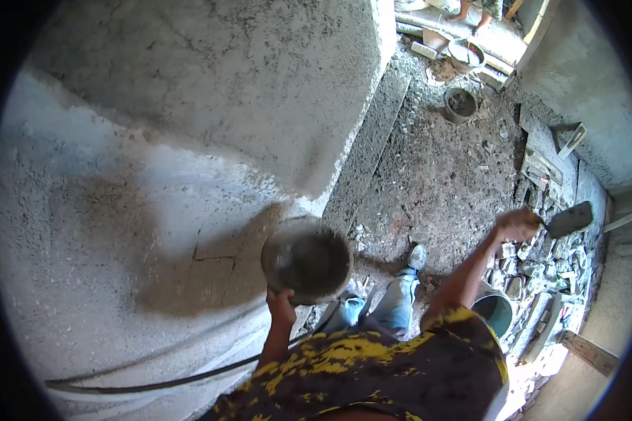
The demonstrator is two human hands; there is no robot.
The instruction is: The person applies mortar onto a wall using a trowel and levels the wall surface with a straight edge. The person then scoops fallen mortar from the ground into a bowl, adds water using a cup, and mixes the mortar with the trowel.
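My left hand (281,306) is closed on the near rim of a round, mortar-stained basin (338,261). It hangs beside the plastered wall, and a thin grey layer coats its inside. Out to the right, my right hand (518,224) is wrapped round the handle of a trowel (571,219). The trowel's broad, dark blade points away to the right, over rubble. Below my right forearm stands a bucket (495,311), partly hidden by my arm.
Plastered wall (211,161) fills the left, with a board (376,144) along its foot. Broken rubble (541,274) covers the right side. Farther off are a small bucket (460,104), a pale bucket (465,55) and another person's feet (483,21). A long curved strip (154,388) runs at lower left.
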